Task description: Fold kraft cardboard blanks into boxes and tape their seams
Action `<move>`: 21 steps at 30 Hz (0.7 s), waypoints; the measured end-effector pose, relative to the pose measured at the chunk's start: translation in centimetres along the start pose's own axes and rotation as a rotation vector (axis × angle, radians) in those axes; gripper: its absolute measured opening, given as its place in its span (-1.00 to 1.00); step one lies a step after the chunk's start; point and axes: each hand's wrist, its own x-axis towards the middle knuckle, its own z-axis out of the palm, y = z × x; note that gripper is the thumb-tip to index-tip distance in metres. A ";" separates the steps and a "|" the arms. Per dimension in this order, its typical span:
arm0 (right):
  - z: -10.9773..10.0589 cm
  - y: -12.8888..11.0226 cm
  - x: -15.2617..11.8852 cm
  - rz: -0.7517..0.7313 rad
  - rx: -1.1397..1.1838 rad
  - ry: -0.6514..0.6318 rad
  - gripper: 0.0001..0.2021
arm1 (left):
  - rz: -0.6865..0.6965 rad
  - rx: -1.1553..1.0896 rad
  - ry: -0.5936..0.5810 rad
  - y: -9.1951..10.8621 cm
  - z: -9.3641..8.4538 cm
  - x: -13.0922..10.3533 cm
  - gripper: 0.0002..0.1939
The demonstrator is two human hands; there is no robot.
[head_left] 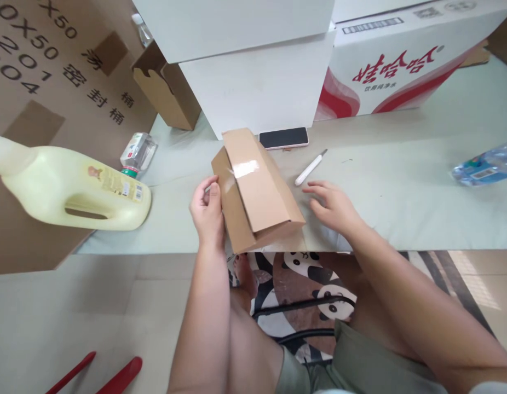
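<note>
A small brown cardboard box (257, 191), taped across its top with clear tape, lies on the pale green table (401, 202) near the front edge. My left hand (207, 210) grips the box's left side. To the right of the box my right hand (333, 205) hovers over the table, fingers spread, holding nothing. A white utility knife (310, 167) lies just beyond my right hand's fingertips. A black phone (283, 137) rests behind the box.
A pale yellow jug (73, 186) lies at the left on a large brown carton (40, 82). A small plastic bottle (137, 154) lies beside it. White boxes (257, 82) and a red-printed carton (401, 60) stand at the back. A crumpled bottle (485, 164) lies far right.
</note>
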 end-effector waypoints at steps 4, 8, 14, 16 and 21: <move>-0.1 -1.2 -0.1 -0.070 0.172 -0.126 -0.65 | -0.146 -0.052 -0.046 -0.2 -0.9 0.8 -0.62; -0.2 -1.5 -0.3 -0.014 0.451 -0.144 -0.61 | -0.291 -0.269 -0.167 -0.4 -1.9 1.2 -0.54; 0.1 -1.2 -0.6 -0.137 0.803 0.067 -0.34 | -0.254 -0.350 -0.211 -1.0 -1.8 1.4 -0.48; 0.3 -1.2 -0.7 -0.166 0.784 0.063 -0.29 | -0.251 -0.362 -0.179 -1.0 -1.4 1.3 -0.48; 0.8 -1.3 -0.8 -0.096 0.802 0.049 -0.40 | -0.210 -0.373 -0.236 -0.3 -0.7 0.4 -0.52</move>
